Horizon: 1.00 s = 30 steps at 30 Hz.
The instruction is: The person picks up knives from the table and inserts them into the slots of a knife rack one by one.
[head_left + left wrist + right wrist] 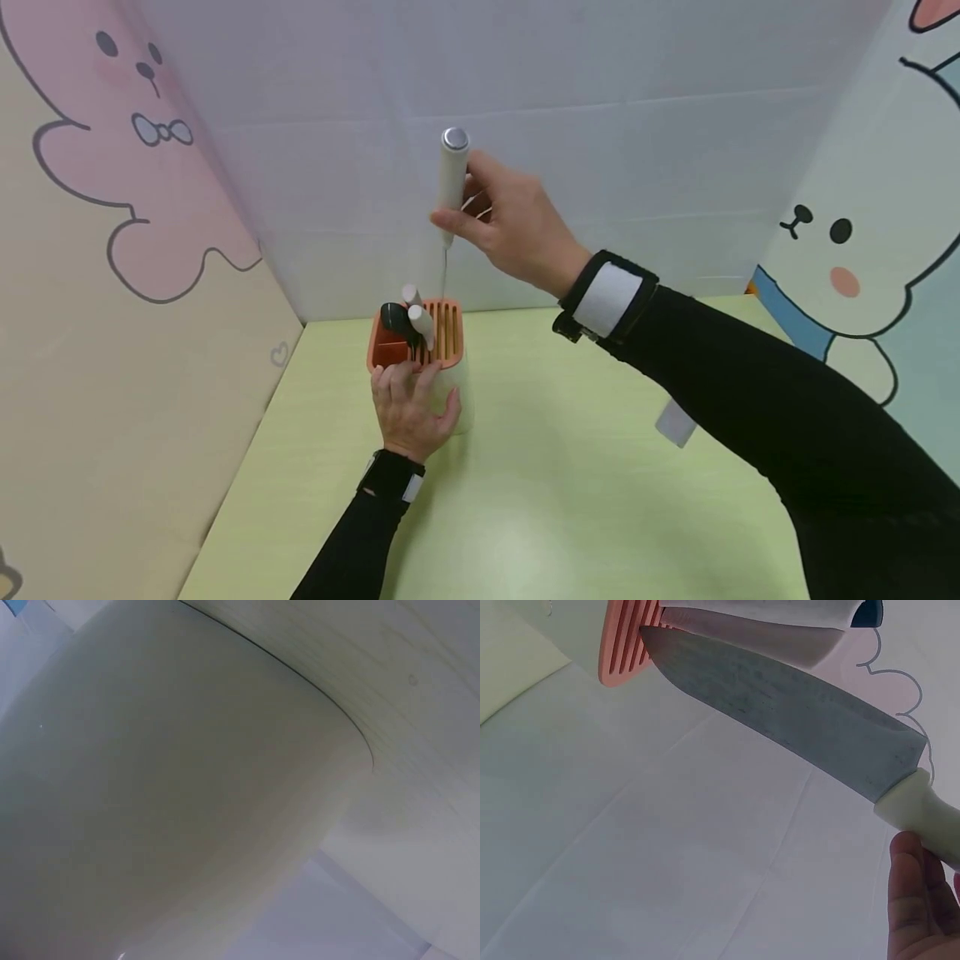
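My right hand (521, 221) grips the pale handle of a kitchen knife (453, 171), held upright above the knife holder (465, 408). In the right wrist view the broad blade (787, 712) points at the orange slotted top (622, 645), its tip at the slots; whether it has entered them, I cannot tell. Against the holder's near side rests my left hand (408, 412), fingertips at the front rim and thumb spread to the right. The left wrist view shows the holder's smooth pale wall (187, 765) close up, with no fingers visible.
Two white-handled utensils (420, 321) and a black-handled one (396, 318) stand in the holder. A small grey flat object (677, 423) lies at the right, partly hidden by the right sleeve. Cartoon-printed panels and a white back sheet (562, 158) border the pale green table (540, 492).
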Tool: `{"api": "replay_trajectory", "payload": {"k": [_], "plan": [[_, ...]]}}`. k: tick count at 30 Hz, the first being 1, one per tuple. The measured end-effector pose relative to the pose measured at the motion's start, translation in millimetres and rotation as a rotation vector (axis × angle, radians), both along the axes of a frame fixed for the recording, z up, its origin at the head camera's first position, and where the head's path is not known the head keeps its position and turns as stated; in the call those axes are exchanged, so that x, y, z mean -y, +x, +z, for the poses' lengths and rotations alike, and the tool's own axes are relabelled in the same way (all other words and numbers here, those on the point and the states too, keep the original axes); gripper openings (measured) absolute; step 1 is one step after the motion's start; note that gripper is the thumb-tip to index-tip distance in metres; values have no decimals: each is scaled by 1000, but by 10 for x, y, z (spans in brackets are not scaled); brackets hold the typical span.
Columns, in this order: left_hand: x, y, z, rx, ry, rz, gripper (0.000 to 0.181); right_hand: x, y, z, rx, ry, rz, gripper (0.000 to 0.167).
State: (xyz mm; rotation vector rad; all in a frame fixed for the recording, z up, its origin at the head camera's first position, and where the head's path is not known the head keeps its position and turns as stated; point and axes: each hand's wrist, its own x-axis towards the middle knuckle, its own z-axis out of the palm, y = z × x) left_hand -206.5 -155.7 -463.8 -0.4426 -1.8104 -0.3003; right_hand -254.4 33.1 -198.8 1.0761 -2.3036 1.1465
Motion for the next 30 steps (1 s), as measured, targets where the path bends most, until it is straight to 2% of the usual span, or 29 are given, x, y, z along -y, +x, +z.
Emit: {"api": "replay_trajectory", "payload": {"k": [7, 16, 23, 30], "plan": [[6, -6, 5, 8, 5, -4, 42, 124, -9, -47, -11, 57, 0, 43], [0, -5, -10, 3, 18, 1, 40, 225, -19, -150, 49, 25, 79, 40], [-2, 5, -15, -5, 22, 0, 39, 249, -32, -218, 46, 12, 79, 40], [-7, 3, -9, -12, 26, 1, 39, 278, -18, -278, 80, 38, 64, 35]]}}
